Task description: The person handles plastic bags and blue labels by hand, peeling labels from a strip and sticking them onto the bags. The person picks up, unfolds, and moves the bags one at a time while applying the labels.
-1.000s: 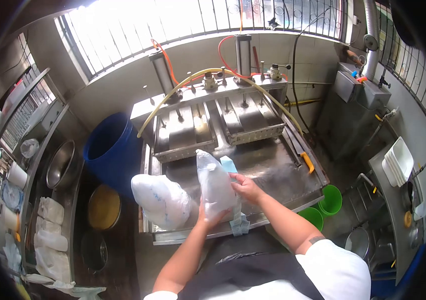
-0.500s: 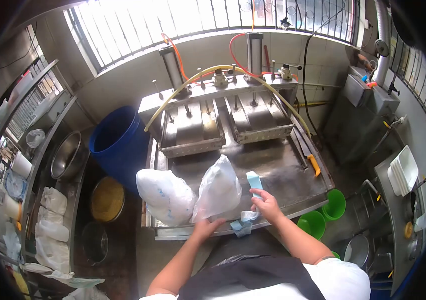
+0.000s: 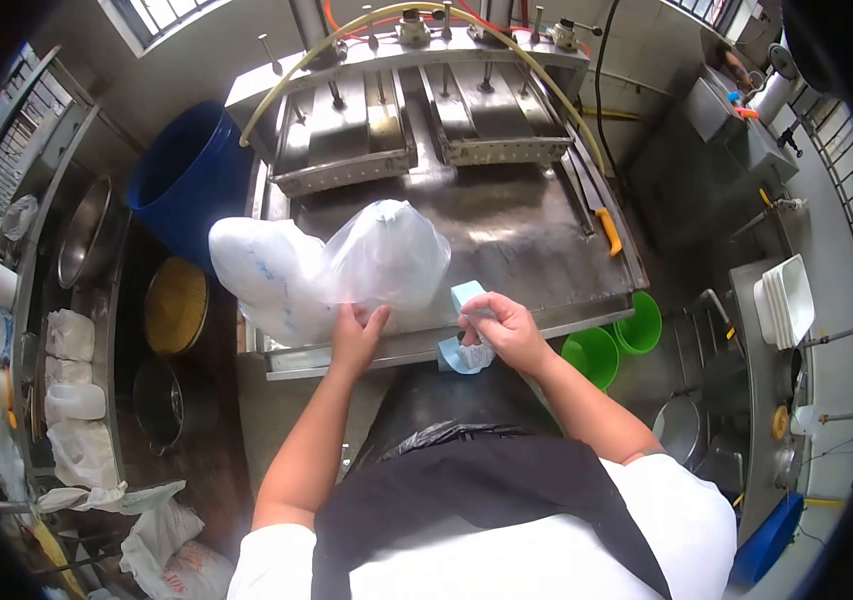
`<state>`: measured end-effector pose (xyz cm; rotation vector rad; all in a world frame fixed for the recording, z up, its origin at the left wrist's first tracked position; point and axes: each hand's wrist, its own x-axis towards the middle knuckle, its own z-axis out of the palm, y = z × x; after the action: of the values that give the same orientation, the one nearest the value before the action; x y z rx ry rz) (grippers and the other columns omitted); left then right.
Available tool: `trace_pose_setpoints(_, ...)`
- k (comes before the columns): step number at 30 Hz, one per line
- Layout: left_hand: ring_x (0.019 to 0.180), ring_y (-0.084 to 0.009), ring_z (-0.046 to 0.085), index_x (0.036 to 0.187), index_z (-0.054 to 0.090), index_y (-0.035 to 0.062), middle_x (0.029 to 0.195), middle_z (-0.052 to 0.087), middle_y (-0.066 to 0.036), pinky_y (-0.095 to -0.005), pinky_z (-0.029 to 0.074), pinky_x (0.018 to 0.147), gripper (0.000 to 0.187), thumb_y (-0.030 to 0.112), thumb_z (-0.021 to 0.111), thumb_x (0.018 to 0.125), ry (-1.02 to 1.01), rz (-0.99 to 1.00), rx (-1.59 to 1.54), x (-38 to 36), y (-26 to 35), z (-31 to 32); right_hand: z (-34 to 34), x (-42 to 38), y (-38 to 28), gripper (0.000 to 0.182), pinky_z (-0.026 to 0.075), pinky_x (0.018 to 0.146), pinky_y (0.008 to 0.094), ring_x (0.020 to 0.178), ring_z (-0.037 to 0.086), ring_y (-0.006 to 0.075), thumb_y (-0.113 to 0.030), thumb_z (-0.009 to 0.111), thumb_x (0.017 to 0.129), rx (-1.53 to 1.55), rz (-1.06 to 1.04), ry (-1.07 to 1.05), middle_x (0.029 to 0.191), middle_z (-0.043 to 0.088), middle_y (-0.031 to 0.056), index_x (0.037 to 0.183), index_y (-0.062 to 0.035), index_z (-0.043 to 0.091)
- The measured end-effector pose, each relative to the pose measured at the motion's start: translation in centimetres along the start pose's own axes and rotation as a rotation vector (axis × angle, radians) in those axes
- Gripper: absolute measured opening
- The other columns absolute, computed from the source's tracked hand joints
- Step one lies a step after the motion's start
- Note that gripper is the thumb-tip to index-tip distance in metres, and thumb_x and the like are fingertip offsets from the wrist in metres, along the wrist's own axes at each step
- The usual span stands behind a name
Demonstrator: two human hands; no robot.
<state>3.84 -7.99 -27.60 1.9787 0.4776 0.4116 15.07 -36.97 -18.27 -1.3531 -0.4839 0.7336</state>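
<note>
In the head view, my left hand (image 3: 356, 340) is at the lower edge of a translucent plastic bag (image 3: 391, 255), its fingers closed on the film and partly hidden by it. The bag looks puffed out. Against its left side stands a fuller white plastic bag (image 3: 271, 275) with blue print. My right hand (image 3: 499, 325) pinches a light blue strip (image 3: 466, 293), paper or thin film. Part of this strip sticks up above the fingers, and a curled end hangs below them at the table's front edge.
Two perforated metal press trays (image 3: 341, 165) stand at the back of the steel table (image 3: 516, 260). A knife with an orange handle (image 3: 607, 232) lies along the right edge. Green buckets (image 3: 591, 358) are at the right, a blue barrel (image 3: 191, 170) at the left.
The view has tilted down. The translucent bag has puffed out and leans more over the white bag. My right hand has turned and drawn closer to the strip's curled end.
</note>
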Motion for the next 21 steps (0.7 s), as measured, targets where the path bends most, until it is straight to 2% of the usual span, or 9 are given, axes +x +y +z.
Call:
trace_pose_setpoints(2, 0.113, -0.0239, 0.069, 0.151, 0.047, 0.0012, 0.127, 0.069, -0.016, -0.0371, 0.059, 0.086, 0.07, 0.046, 0.07, 0.102, -0.269, -0.487, -0.123, -2.3, 1.8, -0.8, 0.6, -1.2, -0.7, 0.022, 0.057, 0.078, 0.0292, 0.083, 0.07, 0.0122, 0.001, 0.055, 0.103, -0.007, 0.0, -0.021, 0.104, 0.071, 0.0042, 0.119, -0.0048, 0.069)
trace_pose_setpoints(3, 0.112, -0.0236, 0.07, 0.147, 0.051, 0.003, 0.127, 0.07, -0.014, -0.0377, 0.059, 0.087, 0.064, 0.049, 0.064, 0.106, -0.392, -0.605, -0.287, -3.3, 4.4, -1.1, 0.9, -1.6, -0.8, 0.02, 0.056, 0.079, 0.0301, 0.085, 0.07, 0.0133, 0.0, 0.057, 0.104, -0.04, -0.016, -0.117, 0.103, 0.071, 0.0045, 0.119, -0.0044, 0.069)
trace_pose_setpoints(4, 0.112, -0.0236, 0.07, 0.147, 0.051, 0.003, 0.127, 0.07, -0.014, -0.0377, 0.059, 0.087, 0.064, 0.049, 0.064, 0.106, -0.396, -0.614, -0.288, -3.9, 5.7, -1.1, 1.3, -1.9, -1.1, 0.018, 0.056, 0.081, 0.0309, 0.086, 0.07, 0.0143, -0.002, 0.058, 0.105, -0.074, -0.031, -0.216, 0.102, 0.07, 0.0049, 0.118, -0.0039, 0.069)
trace_pose_setpoints(6, 0.106, -0.0288, 0.073, 0.138, 0.057, 0.0021, 0.129, 0.07, -0.017, -0.0412, 0.06, 0.087, 0.056, 0.048, 0.064, 0.106, -0.492, -0.642, -0.963, -5.5, 7.6, -1.1, 2.5, -2.2, -2.7, 0.016, 0.056, 0.079, 0.031, 0.085, 0.07, 0.0143, -0.004, 0.059, 0.106, -0.128, -0.018, -0.275, 0.1, 0.069, 0.0043, 0.117, -0.0038, 0.071)
trace_pose_setpoints(8, 0.108, -0.03, 0.074, 0.14, 0.056, 0.0016, 0.128, 0.07, -0.017, -0.0434, 0.062, 0.087, 0.047, 0.037, 0.061, 0.109, -0.57, -0.599, -1.163, -5.1, 9.6, -1.5, 3.3, -1.8, -3.5, 0.013, 0.055, 0.077, 0.0306, 0.083, 0.07, 0.0139, -0.007, 0.061, 0.107, -0.263, 0.043, -0.434, 0.098, 0.069, 0.0042, 0.113, -0.004, 0.071)
trace_pose_setpoints(11, 0.098, -0.0255, 0.075, 0.128, 0.062, 0.0022, 0.115, 0.073, -0.013, -0.0419, 0.063, 0.086, 0.029, 0.021, 0.064, 0.107, -0.345, -0.454, -0.962, -4.7, 11.6, -1.9, 3.8, -1.3, -2.6, 0.016, 0.057, 0.077, 0.0312, 0.086, 0.069, 0.0138, -0.008, 0.063, 0.107, -0.183, 0.079, -0.415, 0.104, 0.07, 0.0055, 0.122, -0.0076, 0.066)
trace_pose_setpoints(13, 0.094, -0.0238, 0.075, 0.124, 0.063, 0.0015, 0.11, 0.073, -0.011, -0.0408, 0.063, 0.085, 0.024, 0.018, 0.065, 0.106, -0.243, -0.435, -0.915, -4.5, 12.0, -2.6, 3.8, -1.1, -2.2, 0.041, 0.059, 0.08, 0.0334, 0.094, 0.069, 0.0157, -0.007, 0.064, 0.106, -0.047, 0.096, -0.428, 0.113, 0.071, 0.0103, 0.145, -0.0109, 0.052)
trace_pose_setpoints(17, 0.084, -0.0208, 0.074, 0.118, 0.063, 0.0044, 0.1, 0.074, -0.009, -0.0398, 0.064, 0.078, 0.02, 0.022, 0.063, 0.108, -0.079, -0.421, -0.878, -4.3, 12.1, -4.0, 4.9, -1.5, -3.3, 0.057, 0.058, 0.077, 0.0327, 0.092, 0.069, 0.0165, -0.009, 0.066, 0.104, 0.127, 0.135, -0.365, 0.116, 0.071, 0.0144, 0.155, -0.0041, 0.042)
trace_pose_setpoints(21, 0.08, -0.0202, 0.073, 0.116, 0.062, 0.0059, 0.098, 0.072, -0.009, -0.0404, 0.064, 0.073, 0.025, 0.03, 0.061, 0.109, -0.029, -0.47, -0.937, -4.4, 12.2, -4.5, 5.7, -1.3, -3.0, 0.049, 0.057, 0.075, 0.0313, 0.091, 0.069, 0.0156, -0.011, 0.065, 0.105, 0.11, 0.193, -0.339, 0.114, 0.071, 0.0135, 0.15, -0.0011, 0.047)
